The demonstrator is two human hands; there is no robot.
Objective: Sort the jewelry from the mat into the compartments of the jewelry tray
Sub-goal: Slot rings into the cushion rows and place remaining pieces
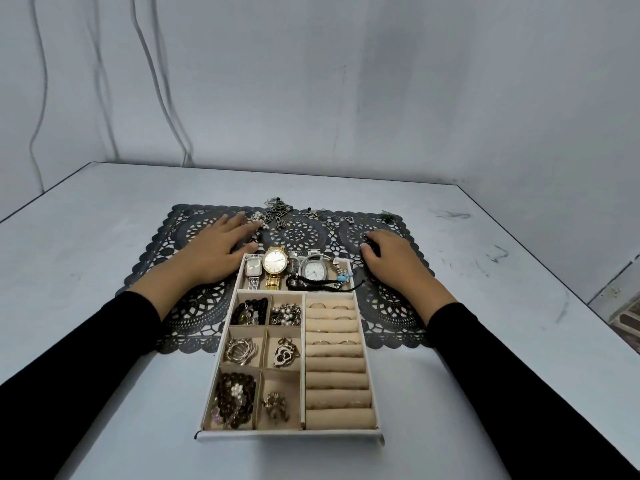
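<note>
Left hand point(216, 245) flat on mat point(391, 317), fingers straight, tips just beside pearl cluster point(258, 220). Chain point(277, 209) tangled at mat's far edge. Right hand point(391, 258) on mat right of jewelry tray point(291, 436), fingers bent down, possibly over small dark piece; hard to tell. Tray on worktop point(104, 209), far end overlapping mat. Far compartment: gold watch point(275, 263) between silver square watch point(253, 268) and white-dial watch point(314, 271). Small left compartments hold beads and pendants. Ring rolls point(337, 379) on right, few rings slotted.
</note>
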